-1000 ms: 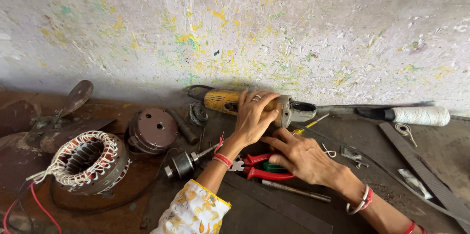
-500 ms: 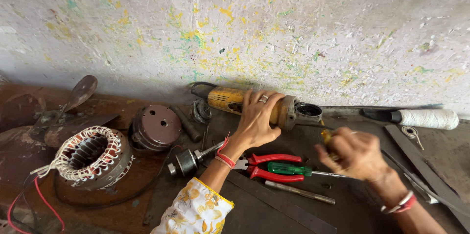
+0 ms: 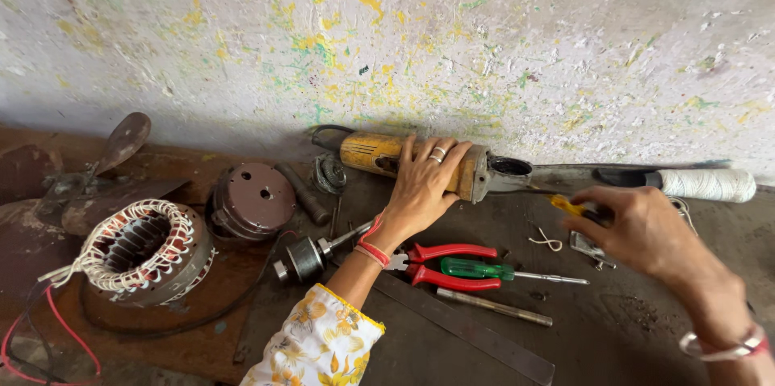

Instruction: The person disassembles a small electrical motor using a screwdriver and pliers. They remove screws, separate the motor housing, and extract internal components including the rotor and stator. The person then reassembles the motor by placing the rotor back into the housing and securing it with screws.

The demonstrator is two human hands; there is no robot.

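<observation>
Yellow grinder (image 3: 379, 153) lies under the spread left hand (image 3: 424, 184); right hand (image 3: 638, 228) pinches a yellow-handled tool (image 3: 567, 206).

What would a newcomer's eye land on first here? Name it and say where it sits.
First the yellow angle grinder lying against the paint-spattered wall, with the left hand flat on its body. To the right, the right hand grips a yellow-handled tool. At far left sits a motor stator wound with copper coils, and red-handled pliers lie below the grinder.
</observation>
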